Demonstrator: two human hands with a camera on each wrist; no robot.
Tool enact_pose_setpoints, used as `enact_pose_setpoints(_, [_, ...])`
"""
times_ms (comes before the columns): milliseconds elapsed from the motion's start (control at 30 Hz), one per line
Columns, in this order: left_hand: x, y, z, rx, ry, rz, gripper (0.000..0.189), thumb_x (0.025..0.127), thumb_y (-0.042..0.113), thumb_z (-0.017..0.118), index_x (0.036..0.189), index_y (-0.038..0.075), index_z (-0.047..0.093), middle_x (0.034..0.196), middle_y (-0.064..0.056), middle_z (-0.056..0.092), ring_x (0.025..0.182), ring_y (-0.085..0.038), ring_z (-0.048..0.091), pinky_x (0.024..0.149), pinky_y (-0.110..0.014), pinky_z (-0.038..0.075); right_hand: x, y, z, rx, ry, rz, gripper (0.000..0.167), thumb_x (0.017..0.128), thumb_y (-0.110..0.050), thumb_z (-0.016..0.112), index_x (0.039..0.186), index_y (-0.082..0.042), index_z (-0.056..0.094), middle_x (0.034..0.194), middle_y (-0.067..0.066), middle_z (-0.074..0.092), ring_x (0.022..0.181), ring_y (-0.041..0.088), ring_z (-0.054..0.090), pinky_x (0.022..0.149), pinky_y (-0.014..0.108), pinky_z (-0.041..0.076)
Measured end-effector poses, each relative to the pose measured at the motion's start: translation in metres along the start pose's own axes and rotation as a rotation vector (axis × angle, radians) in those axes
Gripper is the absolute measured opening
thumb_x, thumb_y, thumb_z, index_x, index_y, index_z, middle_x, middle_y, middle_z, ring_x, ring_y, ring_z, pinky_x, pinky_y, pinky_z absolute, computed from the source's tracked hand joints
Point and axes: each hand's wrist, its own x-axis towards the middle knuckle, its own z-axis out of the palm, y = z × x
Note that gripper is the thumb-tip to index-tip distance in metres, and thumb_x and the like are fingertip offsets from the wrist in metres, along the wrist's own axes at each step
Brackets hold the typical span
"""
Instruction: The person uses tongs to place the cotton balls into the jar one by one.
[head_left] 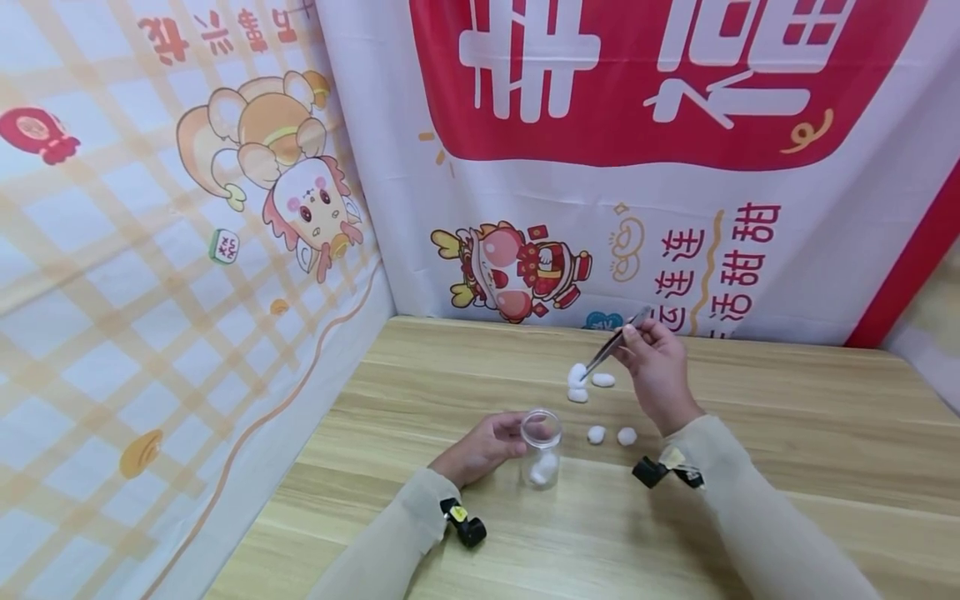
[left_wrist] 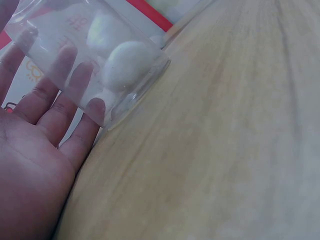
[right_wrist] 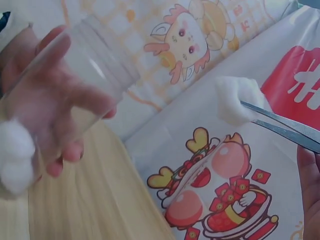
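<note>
Cotton ball [right_wrist: 232,102] | nipped in tweezers [head_left: 606,353] my right hand [head_left: 662,371] pinches | left hand [head_left: 483,450] curled round jar [head_left: 534,452] | slack pinch could drop ball; a knock could tip jar

My head view looks down on the jar [head_left: 540,450] from above; my wrist views share it, closer, from either side.
</note>
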Motion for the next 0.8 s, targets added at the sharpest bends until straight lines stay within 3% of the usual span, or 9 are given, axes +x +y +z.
enact_pose_setpoints(267, [-0.001,-0.001,0.001,-0.013,-0.012,0.019,0.062,0.092,0.022,0.068,0.143,-0.003,0.042,0.136,-0.015,0.056,0.133,-0.032,0.043,0.111,-0.041,0.031,-0.006,0.015,0.015,0.108,0.016,0.038,0.015,0.096,-0.007,0.060,0.105,0.002,0.052,0.095,0.010,0.058,0.086,0.017,0.063,0.084,0.032,0.055])
enact_pose_setpoints(533, [0.000,0.002,0.001,0.021,0.002,-0.015,0.070,0.088,0.034,0.071,0.141,-0.002,0.044,0.136,-0.013,0.056,0.136,-0.029,0.039,0.114,-0.039,0.027,-0.015,0.033,0.031,0.080,-0.034,0.065,0.014,0.098,-0.007,0.057,0.106,0.003,0.051,0.089,0.007,0.060,0.083,0.017,0.064,0.084,0.034,0.055])
enact_pose_setpoints(800, [0.001,0.002,0.001,0.016,0.013,-0.019,0.074,0.087,0.031,0.073,0.141,-0.008,0.041,0.136,-0.014,0.056,0.136,-0.029,0.040,0.113,-0.040,0.027,-0.020,0.035,0.038,0.088,-0.072,0.077,0.018,0.097,-0.009,0.060,0.108,0.003,0.051,0.093,0.008,0.060,0.086,0.018,0.063,0.087,0.035,0.054])
